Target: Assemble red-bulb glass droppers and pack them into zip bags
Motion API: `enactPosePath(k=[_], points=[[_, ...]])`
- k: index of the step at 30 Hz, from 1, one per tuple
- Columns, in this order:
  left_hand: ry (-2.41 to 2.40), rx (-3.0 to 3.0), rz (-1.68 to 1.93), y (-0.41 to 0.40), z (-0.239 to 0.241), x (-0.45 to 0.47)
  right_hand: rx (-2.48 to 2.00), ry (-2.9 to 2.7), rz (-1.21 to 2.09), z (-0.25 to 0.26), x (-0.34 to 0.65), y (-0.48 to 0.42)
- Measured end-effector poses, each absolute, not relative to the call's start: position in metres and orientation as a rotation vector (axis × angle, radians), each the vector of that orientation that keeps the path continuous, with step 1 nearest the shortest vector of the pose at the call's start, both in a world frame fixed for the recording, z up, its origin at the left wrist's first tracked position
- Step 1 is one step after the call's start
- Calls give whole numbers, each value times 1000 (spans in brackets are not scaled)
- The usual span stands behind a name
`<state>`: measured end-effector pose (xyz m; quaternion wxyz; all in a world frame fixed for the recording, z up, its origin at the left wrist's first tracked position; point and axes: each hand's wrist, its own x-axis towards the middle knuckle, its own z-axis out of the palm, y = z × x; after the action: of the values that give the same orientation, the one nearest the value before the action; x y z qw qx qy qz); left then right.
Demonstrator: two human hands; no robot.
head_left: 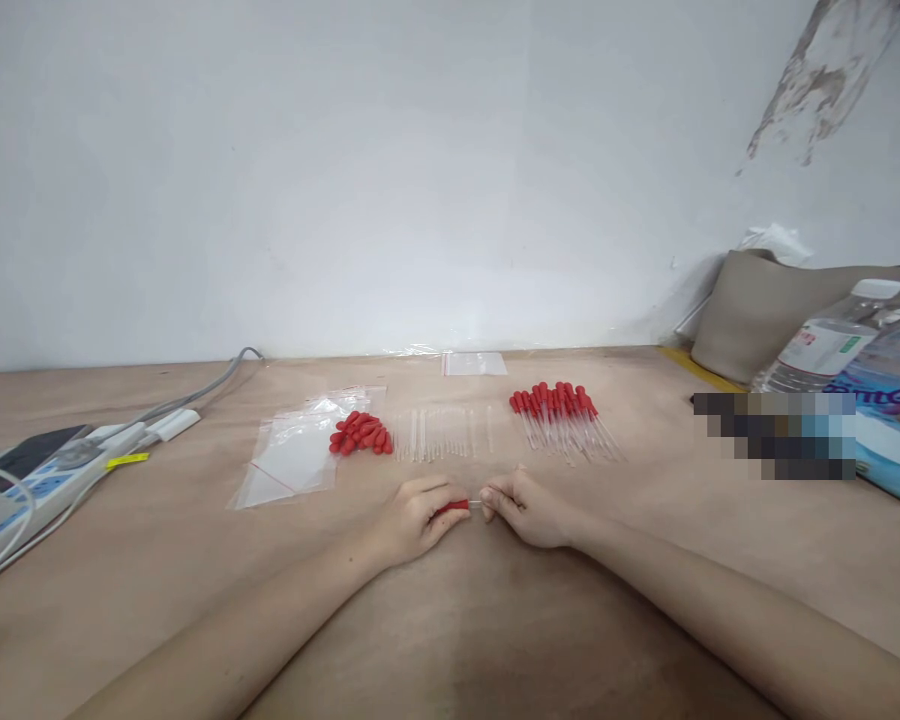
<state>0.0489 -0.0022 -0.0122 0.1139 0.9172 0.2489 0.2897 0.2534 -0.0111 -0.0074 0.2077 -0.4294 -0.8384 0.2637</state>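
Observation:
My left hand [421, 515] is closed around a red rubber bulb [456, 506], whose open end points right. Pinched in my right hand [526, 508] is a clear glass dropper tube [475, 504]; its left end meets the bulb, and how far it sits inside I cannot tell. Beyond my left hand lies a heap of loose red rubber bulbs [360, 433]. Beside them several bare glass tubes [435, 435] are laid out in a row. Further right is a group of droppers [559, 415], each a glass tube with a red bulb on its far end.
Clear zip bags [292, 455] lie at the left of the bulbs, and another small bag [474, 364] is by the wall. A power strip [45, 490] with cables occupies the left edge. On the right stand a plastic bottle [821, 345] and a grey-brown bag [750, 310].

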Motion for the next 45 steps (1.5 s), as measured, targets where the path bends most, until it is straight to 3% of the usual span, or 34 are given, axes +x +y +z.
enactPosePath(k=[4,13,22,33,45], points=[[635,2752,806,2,-13,42,-1166,-2379,761,-3,253,-13],[812,2094,643,12,-6,42,-1184,-2480,751,33,266,-21],[922,2145,606,12,-9,42,-2080,-1811,99,35,297,50],[928,2199,603,10,-7,41,-2162,-1710,-196,12,292,68],[904,2215,617,9,-9,43,-2150,-1927,241,13,243,77]])
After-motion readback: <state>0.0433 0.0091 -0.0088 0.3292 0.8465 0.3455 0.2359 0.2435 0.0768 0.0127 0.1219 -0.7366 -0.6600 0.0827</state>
